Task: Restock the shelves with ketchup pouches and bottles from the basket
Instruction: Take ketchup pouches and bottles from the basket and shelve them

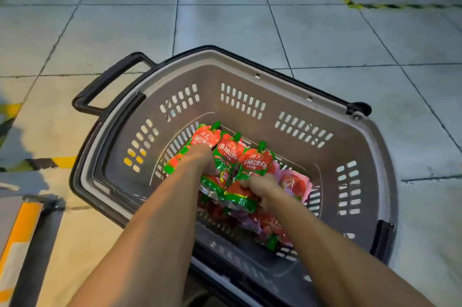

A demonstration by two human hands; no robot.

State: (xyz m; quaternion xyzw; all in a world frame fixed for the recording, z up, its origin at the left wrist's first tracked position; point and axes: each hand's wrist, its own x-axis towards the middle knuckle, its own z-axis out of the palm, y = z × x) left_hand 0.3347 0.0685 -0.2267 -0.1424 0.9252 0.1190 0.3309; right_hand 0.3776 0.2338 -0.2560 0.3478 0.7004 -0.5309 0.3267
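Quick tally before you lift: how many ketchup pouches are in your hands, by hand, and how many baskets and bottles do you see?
Red-and-green ketchup pouches gripped by left hand: 2
Pouches gripped by right hand: 1
Grey basket: 1
Bottles: 0 visible
Total counted: 4. More pouches lie loose under the hands in a pile, too jumbled to count.

Red-and-green ketchup pouches (255, 164) lie heaped in the grey basket (355, 146).
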